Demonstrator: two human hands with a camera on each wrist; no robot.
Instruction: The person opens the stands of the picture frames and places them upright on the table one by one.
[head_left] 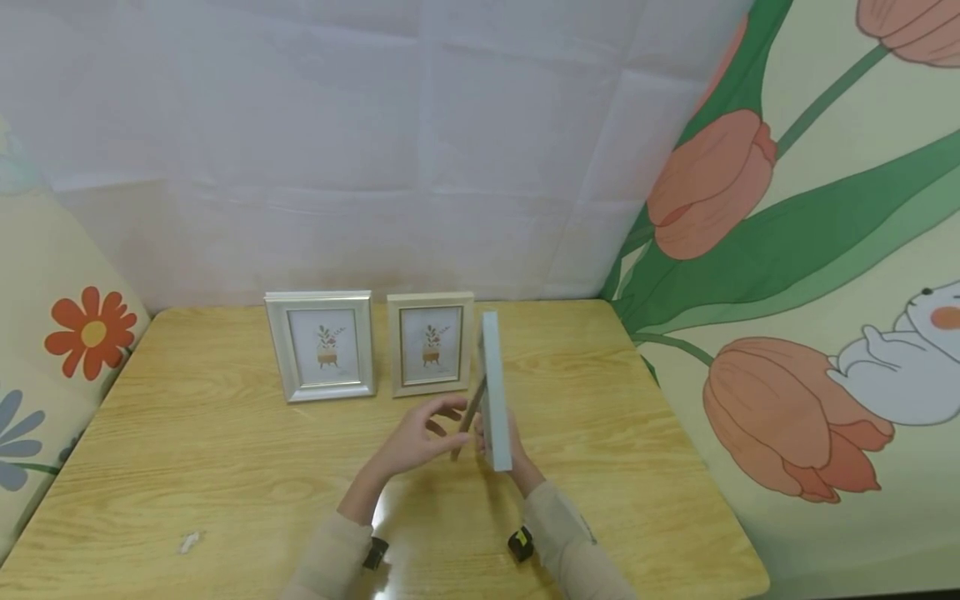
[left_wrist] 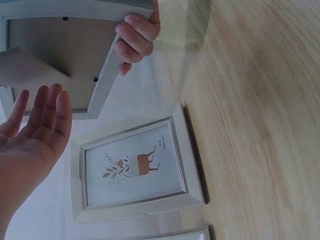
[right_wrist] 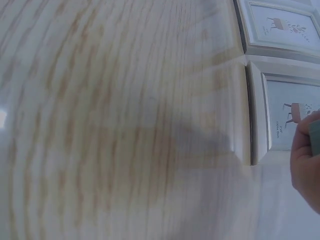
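Observation:
A pale blue-grey picture frame (head_left: 497,392) is held upright above the table, edge-on in the head view. My right hand (head_left: 519,450) grips its edge; in the left wrist view the fingers (left_wrist: 134,37) curl over the rim. From the frame's back a stand leg (head_left: 470,417) juts out at an angle. Close by that leg is my left hand (head_left: 420,437), its fingers spread and only slightly bent. The left wrist view has the fingertips just at the leg's edge (left_wrist: 30,67); contact is hard to tell. Only part of the right hand (right_wrist: 305,165) appears in the right wrist view.
Two picture frames stand at the back of the wooden table (head_left: 247,467): a silver-white one (head_left: 366,354) at left and a cream one (head_left: 396,354) beside it. A small white scrap (head_left: 189,542) lies at front left. A white cloth (head_left: 337,167) hangs behind.

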